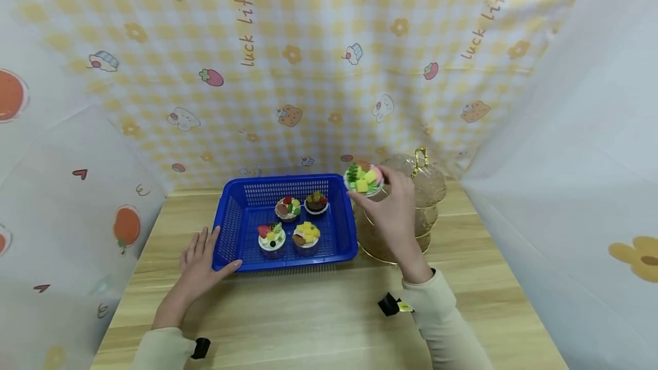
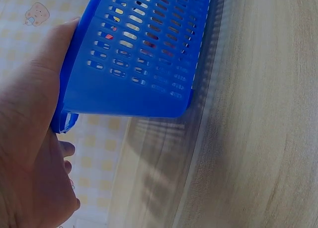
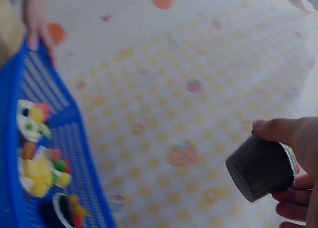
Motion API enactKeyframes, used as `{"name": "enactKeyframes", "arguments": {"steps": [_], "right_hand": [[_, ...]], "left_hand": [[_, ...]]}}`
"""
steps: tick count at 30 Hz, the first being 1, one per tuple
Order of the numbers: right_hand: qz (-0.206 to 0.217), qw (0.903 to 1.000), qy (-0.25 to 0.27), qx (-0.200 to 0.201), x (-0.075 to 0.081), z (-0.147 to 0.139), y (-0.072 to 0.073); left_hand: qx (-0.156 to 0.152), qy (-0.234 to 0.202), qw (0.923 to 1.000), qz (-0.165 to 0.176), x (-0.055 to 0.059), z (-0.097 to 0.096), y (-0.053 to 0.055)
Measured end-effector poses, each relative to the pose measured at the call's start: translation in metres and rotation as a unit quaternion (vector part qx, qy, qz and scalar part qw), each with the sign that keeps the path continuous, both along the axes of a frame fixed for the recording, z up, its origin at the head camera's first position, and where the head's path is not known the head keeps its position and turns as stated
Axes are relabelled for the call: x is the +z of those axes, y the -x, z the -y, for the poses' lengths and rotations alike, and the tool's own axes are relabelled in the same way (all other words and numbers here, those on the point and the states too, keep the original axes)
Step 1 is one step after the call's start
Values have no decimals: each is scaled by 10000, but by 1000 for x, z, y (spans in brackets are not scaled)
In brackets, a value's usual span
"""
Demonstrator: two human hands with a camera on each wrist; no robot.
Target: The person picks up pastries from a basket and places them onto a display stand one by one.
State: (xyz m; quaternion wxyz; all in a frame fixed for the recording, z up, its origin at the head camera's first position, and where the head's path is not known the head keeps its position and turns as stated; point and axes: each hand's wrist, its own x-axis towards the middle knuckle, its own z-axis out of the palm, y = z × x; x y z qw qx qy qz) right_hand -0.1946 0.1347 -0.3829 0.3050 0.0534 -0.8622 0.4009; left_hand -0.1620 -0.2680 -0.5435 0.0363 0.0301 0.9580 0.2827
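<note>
My right hand (image 1: 396, 204) holds a fruit-topped cupcake (image 1: 362, 180) between thumb and fingers, raised near the blue basket's right end. Its dark cup (image 3: 261, 168) shows from the side in the right wrist view; yellow cubes, green pieces and something pink top it. At the front left corner of the blue plastic basket (image 1: 288, 266), my left hand (image 1: 199, 261) rests with thumb along the front rim and fingers by the left side. Inside the basket stand several more cupcakes, such as one with a strawberry piece (image 1: 271, 238) and one with yellow cubes (image 1: 306, 236).
A clear tiered stand (image 1: 429, 187) with gold trim and a gold handle is right of the basket, partly hidden behind my right hand. The wooden table (image 1: 308, 318) extends in front. A yellow checked cloth (image 1: 308, 84) hangs behind.
</note>
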Motion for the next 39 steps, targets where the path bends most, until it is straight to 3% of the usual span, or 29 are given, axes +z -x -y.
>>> {"name": "enactKeyframes", "arguments": {"steps": [4, 10, 17, 25, 39], "right_hand": [[-310, 9960, 360, -761, 2, -12, 1], [-294, 9802, 694, -1831, -8, -21, 7], [-413, 9645, 598, -2538, -24, -22, 22], [-99, 9560, 712, -2843, -32, -22, 33], [231, 9564, 698, -2828, -39, -22, 36]], "left_hand": [[0, -15, 10000, 83, 1, 0, 1], [14, -33, 9999, 125, 3, -1, 0], [24, 54, 9999, 157, 2, 0, 0], [4, 22, 9998, 181, 2, 0, 1], [-20, -23, 9999, 119, 1, 0, 1]]}}
